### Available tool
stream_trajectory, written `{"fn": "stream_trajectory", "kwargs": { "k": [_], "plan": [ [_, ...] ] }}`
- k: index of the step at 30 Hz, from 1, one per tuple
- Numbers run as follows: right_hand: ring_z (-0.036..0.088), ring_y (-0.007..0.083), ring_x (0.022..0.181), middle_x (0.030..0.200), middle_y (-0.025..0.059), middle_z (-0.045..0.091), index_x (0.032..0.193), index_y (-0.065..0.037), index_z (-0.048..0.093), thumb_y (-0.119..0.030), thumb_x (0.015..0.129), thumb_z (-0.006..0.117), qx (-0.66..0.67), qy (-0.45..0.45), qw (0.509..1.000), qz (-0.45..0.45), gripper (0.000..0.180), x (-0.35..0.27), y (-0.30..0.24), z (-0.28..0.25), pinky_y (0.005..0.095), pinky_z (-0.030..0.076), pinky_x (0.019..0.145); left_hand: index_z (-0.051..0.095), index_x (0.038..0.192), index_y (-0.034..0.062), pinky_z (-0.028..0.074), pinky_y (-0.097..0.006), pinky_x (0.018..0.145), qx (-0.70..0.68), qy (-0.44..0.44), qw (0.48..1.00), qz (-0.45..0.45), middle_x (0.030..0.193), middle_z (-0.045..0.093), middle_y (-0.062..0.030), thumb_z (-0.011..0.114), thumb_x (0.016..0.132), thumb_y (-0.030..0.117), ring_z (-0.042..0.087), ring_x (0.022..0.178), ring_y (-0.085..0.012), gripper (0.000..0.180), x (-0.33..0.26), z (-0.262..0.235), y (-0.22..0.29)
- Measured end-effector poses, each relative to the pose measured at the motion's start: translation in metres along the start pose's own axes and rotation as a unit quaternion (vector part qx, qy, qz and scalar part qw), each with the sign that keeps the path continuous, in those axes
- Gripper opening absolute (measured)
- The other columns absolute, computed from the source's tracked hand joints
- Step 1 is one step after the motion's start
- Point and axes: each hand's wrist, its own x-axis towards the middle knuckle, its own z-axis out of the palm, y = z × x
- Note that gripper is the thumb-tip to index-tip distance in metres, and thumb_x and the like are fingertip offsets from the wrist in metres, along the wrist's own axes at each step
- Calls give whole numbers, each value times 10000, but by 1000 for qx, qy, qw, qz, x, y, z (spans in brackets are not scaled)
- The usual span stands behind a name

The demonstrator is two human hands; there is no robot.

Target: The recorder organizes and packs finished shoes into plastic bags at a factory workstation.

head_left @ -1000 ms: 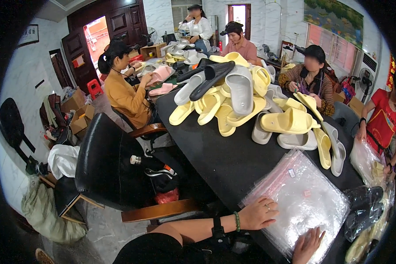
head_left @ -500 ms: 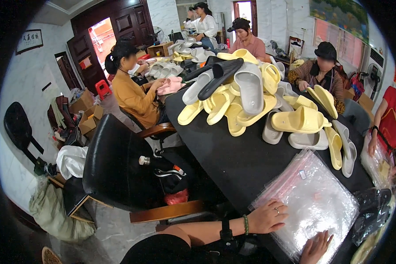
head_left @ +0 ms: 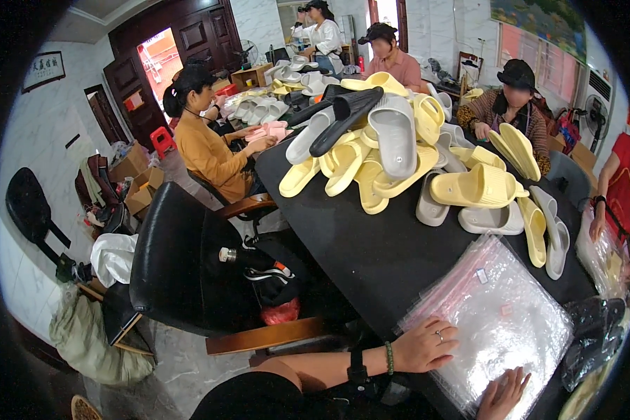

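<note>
My left hand (head_left: 425,345) lies flat on the near-left corner of the stack of clear plastic bags (head_left: 500,318), fingers loosely spread and closed on nothing; the palm presses down so the slippery sheets stay square on the table. My right hand (head_left: 504,395) rests at the stack's near edge, fingers fanned open, tips touching the top bag, also gripping nothing. It sits where a single bag could be peeled up from the edge, though I cannot tell whether a sheet has lifted yet. The bags lie at my near end of the black table (head_left: 371,259), right in front of me, kept apart from the shoes so there is bare dark surface between them.

Farther along the table a big heap of yellow and grey slippers (head_left: 399,150) is piled loosely, some tipped on edge and two dark ones lying across the top. A few loose pairs (head_left: 490,203) have slid out nearer the bags, within reach.

To my left stands an empty black chair (head_left: 182,266) holding a dark bag with a bottle. Beyond it a person in an orange top (head_left: 206,150) sits handling pink slippers, and other people sit round the far and right sides.
</note>
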Motion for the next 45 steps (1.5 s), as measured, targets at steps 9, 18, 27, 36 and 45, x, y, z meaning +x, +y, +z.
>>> {"fn": "stream_trajectory", "kwargs": {
  "k": [9,18,27,36,45],
  "plan": [
    [561,441,1162,1199,237,615,1225,39,565,-154,929,628,-5,-14,1000,1,359,1,-3,-3,595,345,1097,602,1158,41,391,-445,1042,7,-2,1000,-2,1218,559,-139,632,926,249,524,1184,-306,313,-1,0,0],
    [559,445,1157,1185,244,615,1205,40,583,-148,926,632,4,-12,1000,14,340,4,-8,-7,583,345,1098,611,1141,43,391,-448,1047,-1,-5,1000,-2,1219,558,-139,631,928,251,523,1190,-311,298,0,-1,1],
    [546,458,1158,1146,255,619,1119,60,623,-143,920,628,4,-29,999,21,285,5,-8,-8,572,338,1101,615,1128,60,393,-444,1046,7,-3,1000,-4,1226,566,-135,637,924,254,527,1194,-306,282,-1,1,1],
    [532,459,1173,1145,256,620,1125,59,625,-150,912,633,23,-15,999,46,298,6,-11,-8,561,319,1116,626,1129,61,401,-433,1032,14,2,1000,-1,1227,575,-128,643,920,252,543,1170,-291,284,1,-3,3],
    [533,441,1186,1161,244,618,1072,50,632,-150,919,625,11,-15,1000,11,253,0,0,-2,580,324,1109,624,1130,51,402,-437,1032,21,5,1000,5,1215,576,-135,650,914,242,545,1163,-297,290,1,-3,2]
  ]
}}
